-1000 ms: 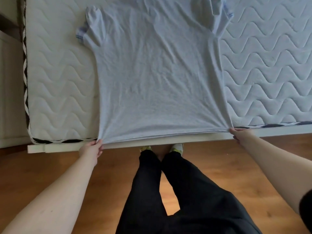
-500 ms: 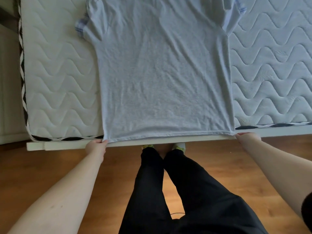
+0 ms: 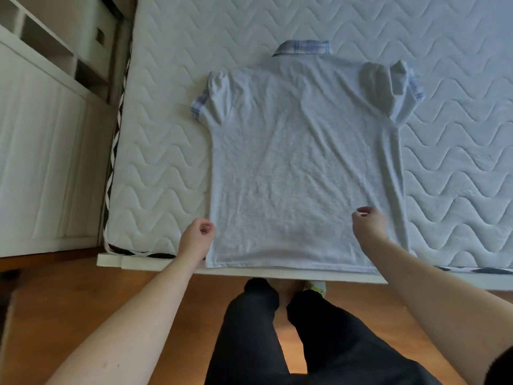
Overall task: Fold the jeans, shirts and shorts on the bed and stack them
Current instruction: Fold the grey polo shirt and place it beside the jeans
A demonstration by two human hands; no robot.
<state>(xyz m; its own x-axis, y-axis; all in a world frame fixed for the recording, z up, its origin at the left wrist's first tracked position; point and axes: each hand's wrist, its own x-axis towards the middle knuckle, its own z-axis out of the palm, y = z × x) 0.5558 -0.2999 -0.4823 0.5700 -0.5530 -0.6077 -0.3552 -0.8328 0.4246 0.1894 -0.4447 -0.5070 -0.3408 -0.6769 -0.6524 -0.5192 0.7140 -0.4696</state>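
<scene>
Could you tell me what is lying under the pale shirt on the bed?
The shirt lies flat, back up, on the quilted white mattress, which shows all round it. Whatever else might be beneath is covered; nothing bulges.

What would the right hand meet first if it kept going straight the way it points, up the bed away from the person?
Probably only more shirt. The right hand sits over the lower right part of its body; straight ahead lies wrinkled fabric, then the folded-in right sleeve. Its height above the cloth is unclear.
</scene>
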